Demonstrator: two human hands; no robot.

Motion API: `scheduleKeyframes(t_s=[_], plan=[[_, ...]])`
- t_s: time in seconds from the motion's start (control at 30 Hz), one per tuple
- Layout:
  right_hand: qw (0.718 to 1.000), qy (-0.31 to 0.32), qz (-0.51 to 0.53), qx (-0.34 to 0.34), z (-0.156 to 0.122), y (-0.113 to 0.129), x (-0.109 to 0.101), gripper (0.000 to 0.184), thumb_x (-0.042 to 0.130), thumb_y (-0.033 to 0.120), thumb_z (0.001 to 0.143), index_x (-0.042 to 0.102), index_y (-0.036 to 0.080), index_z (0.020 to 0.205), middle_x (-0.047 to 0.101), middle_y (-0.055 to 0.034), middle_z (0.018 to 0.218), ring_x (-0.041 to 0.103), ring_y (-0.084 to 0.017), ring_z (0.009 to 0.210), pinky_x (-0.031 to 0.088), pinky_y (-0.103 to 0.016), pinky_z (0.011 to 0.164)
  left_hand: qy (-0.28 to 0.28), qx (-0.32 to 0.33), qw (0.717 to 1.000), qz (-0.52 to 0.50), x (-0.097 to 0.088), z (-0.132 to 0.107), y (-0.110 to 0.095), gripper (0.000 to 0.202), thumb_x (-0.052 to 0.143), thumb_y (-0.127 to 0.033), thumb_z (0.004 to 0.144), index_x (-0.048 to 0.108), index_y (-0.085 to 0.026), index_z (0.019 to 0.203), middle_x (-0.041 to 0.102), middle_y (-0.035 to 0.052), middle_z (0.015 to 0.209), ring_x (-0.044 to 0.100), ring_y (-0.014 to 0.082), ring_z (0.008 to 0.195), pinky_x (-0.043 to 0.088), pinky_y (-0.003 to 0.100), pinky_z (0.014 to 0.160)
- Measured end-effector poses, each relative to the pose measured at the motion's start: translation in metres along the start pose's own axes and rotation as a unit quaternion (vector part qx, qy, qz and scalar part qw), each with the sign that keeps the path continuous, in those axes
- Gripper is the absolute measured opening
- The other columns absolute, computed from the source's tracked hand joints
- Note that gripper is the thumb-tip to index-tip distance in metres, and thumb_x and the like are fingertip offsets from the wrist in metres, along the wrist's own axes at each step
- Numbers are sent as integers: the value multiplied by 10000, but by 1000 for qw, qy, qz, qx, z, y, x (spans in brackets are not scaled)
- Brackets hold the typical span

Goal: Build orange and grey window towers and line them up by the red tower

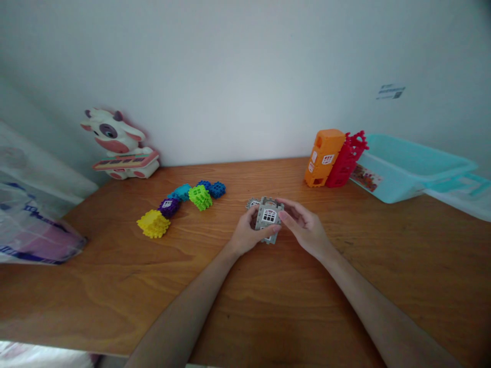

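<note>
Both hands point(249, 234) point(305, 227) clasp grey toy block point(269, 217) between them

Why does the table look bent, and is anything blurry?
In the head view, the wide lens bends the table and stretches the left arm toward the bottom; the light is soft, with faint shadows and no strong glare; the top right corner looks darker; the yellow block looks slightly soft.

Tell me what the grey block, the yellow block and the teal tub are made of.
The grey block looks like matte moulded plastic, going by its crisp cast window frames. The yellow block also looks like opaque plastic, with sharp moulded teeth and even colour. The teal tub seems to be thin, smooth plastic with a moulded rim; the exact type can't be told.
</note>
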State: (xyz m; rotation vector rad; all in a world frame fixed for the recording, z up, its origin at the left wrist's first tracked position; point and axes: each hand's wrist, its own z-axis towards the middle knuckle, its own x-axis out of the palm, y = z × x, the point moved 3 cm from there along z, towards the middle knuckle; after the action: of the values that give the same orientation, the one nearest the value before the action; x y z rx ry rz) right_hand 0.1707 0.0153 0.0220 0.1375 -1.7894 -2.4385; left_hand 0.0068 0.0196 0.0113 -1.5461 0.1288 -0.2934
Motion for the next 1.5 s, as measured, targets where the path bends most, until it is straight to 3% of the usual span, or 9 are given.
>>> scheduleKeyframes(t_s=[0.4, 0.6, 0.83, 1.0, 1.1, 1.17, 1.33, 1.5], plan=[[1000, 15, 26, -2, 1, -1, 0, 404, 716, 435, 859, 677, 299, 1237, 705, -55, 1274, 667, -240, 1166, 522, -453, 1056, 0, 8, 1000, 5, 0, 0, 0, 673, 884, -468, 605, 601, -162, 1134, 712, 69, 1010, 672, 190, 841, 529, 272, 718], [999, 20, 34, -4, 1, 1, 3, 445, 702, 435, 873, 636, 315, 1297, 687, -45, 1309, 647, -232, 1205, 511, -447, 1074, -38, 80, 996, -25, -6, 1, 4, 645, 625, -703, 791, 637, -186, 1176, 706, 87, 1113, 656, 214, 964, 512, 316, 867], [999, 21, 39, 12, 4, 0, -1, 492, 736, 436, 844, 625, 309, 1306, 684, -52, 1309, 628, -238, 1227, 482, -456, 1106, -30, 75, 993, -85, -9, 8, 16, 611, 544, -675, 870, 633, -222, 1270, 682, 84, 1248, 586, 250, 1228, 424, 361, 1060], [998, 36, 47, 24, -3, -2, 10, 597, 620, 508, 918, 450, 322, 1459, 577, -76, 1432, 558, -221, 1309, 454, -427, 1122, -12, 80, 995, -61, -3, 5, 9, 540, 616, -612, 860, 631, -204, 1214, 690, 85, 1193, 618, 234, 1150, 460, 339, 1007], [997, 43, 57, 31, -10, -6, 21, 770, 669, 511, 882, 292, 345, 1532, 432, -93, 1552, 511, -235, 1359, 461, -420, 1112, -6, 108, 994, -23, -1, 3, 4, 501, 644, -584, 851, 631, -192, 1164, 691, 93, 1160, 633, 221, 1093, 477, 330, 982], [996, 47, 68, 25, -12, -7, 25, 826, 718, 486, 850, 268, 357, 1530, 374, -91, 1586, 491, -238, 1376, 454, -416, 1119, -4, 121, 993, -7, -1, 2, 2, 500, 611, -579, 876, 624, -190, 1189, 684, 102, 1188, 637, 219, 1092, 476, 336, 991], [997, 55, 61, 11, -13, -7, 24, 726, 698, 458, 872, 323, 356, 1485, 426, -71, 1551, 471, -221, 1388, 429, -401, 1143, 16, 144, 989, 27, -1, 3, 0, 525, 556, -543, 922, 598, -199, 1316, 611, 111, 1375, 553, 241, 1291, 381, 355, 1126], [997, 62, 56, -3, -11, -5, 24, 625, 675, 451, 892, 373, 339, 1428, 502, -73, 1486, 533, -217, 1323, 468, -394, 1101, 21, 154, 987, 40, -2, 3, 5, 532, 544, -514, 939, 563, -201, 1368, 560, 118, 1445, 523, 246, 1332, 357, 372, 1148]])
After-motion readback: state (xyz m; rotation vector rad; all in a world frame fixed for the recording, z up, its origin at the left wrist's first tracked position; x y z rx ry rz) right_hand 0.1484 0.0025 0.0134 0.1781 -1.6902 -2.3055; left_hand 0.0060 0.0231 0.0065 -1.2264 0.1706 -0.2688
